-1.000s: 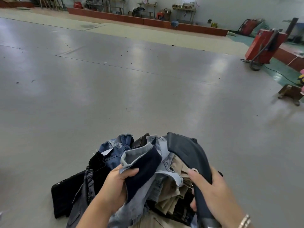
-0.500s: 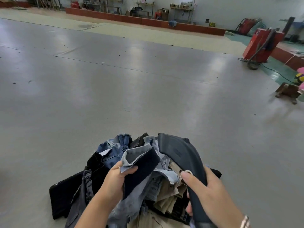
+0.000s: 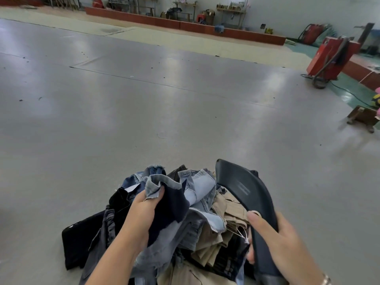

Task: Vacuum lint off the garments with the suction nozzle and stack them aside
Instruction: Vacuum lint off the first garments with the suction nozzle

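A heap of garments (image 3: 218, 225) lies on the grey floor right in front of me: denim, khaki and black pieces tangled together. My left hand (image 3: 144, 212) grips a two-tone denim garment (image 3: 170, 202), light blue with a dark navy panel, lifted off the top of the heap. My right hand (image 3: 275, 241) is wrapped round the dark grey suction nozzle (image 3: 244, 192), whose flat curved mouth points forward and up over the right side of the heap. The nozzle's hose end runs out of the frame at the bottom.
Wide grey floor (image 3: 144, 110) stretches ahead and to both sides. A red machine with a hose (image 3: 331, 58) stands far right, a low wooden stool (image 3: 364, 118) nearer on the right. Benches and clutter line the far wall (image 3: 185, 11).
My left hand has tightened its grip and pulled the two-tone denim piece slightly up. The nozzle has tilted a little to the right in my right hand.
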A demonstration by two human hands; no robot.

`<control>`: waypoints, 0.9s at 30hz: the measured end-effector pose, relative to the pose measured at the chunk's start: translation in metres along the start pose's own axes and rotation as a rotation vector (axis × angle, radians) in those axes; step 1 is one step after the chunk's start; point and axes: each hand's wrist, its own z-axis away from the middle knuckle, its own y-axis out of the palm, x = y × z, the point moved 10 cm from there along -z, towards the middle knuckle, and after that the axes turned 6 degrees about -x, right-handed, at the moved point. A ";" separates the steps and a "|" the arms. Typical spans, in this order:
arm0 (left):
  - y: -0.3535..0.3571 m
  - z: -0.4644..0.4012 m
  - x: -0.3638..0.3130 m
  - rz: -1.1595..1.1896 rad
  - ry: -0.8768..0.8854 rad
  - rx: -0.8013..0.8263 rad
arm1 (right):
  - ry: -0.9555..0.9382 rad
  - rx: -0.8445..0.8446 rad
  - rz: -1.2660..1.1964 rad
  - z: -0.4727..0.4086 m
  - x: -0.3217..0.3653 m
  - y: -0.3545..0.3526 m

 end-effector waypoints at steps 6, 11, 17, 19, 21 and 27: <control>0.008 -0.008 0.014 0.126 -0.091 -0.097 | -0.011 0.109 0.014 0.024 -0.017 0.048; 0.023 -0.002 0.027 0.404 -0.217 0.021 | 0.058 0.183 0.077 0.019 -0.013 0.067; 0.029 -0.004 0.009 0.564 -0.144 0.177 | 0.070 0.023 -0.009 0.013 -0.017 0.031; 0.031 -0.002 0.010 0.537 -0.134 0.147 | 0.028 0.057 -0.014 0.024 -0.019 0.041; 0.029 -0.002 0.013 0.494 -0.138 0.102 | 0.022 0.132 0.029 0.030 -0.019 0.057; 0.024 -0.002 0.002 0.522 -0.103 0.172 | 0.097 0.125 -0.030 0.017 -0.007 0.045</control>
